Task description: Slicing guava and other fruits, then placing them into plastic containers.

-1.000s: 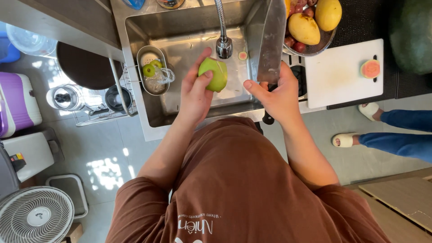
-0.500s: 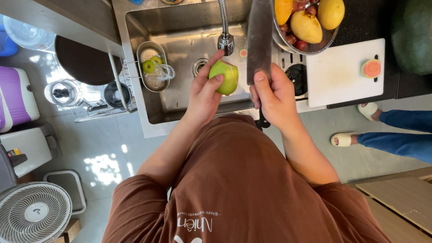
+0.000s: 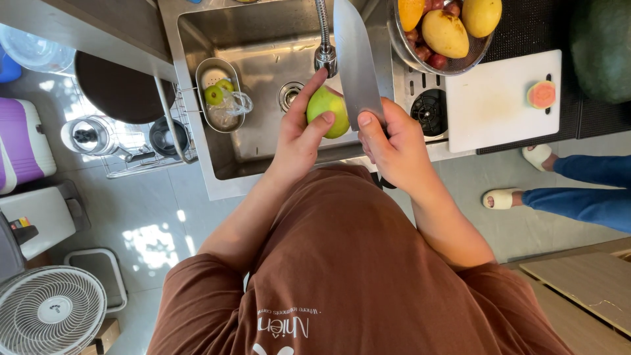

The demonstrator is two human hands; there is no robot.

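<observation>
Since half a second ago the green fruit (image 3: 328, 110) has risen a little nearer the tap (image 3: 324, 39), and the knife (image 3: 357, 62) blade now stands just to the right of it, edge close against its skin.

The left hand (image 3: 299, 141) cups the fruit over the sink (image 3: 256, 85), thumb across the front, forefinger stretched over the top, the other fingers curled behind; the grip is closed round it, wrist bent forward from a forearm reaching up from the body. The right hand (image 3: 394, 148) is closed round the knife's handle, forefinger laid along the base of the blade, tip pointing away from the body.

The risk, as I judge it, lies with the left thumb, just beside the edge: a wet, round fruit could turn in the fingers, and the blade could skid off the skin toward them. Held in the air rather than on the white cutting board (image 3: 499, 98), well off to the right of the right fingers on the counter, the fruit has nothing under it to stop a slip, and could drop into the sink.
</observation>
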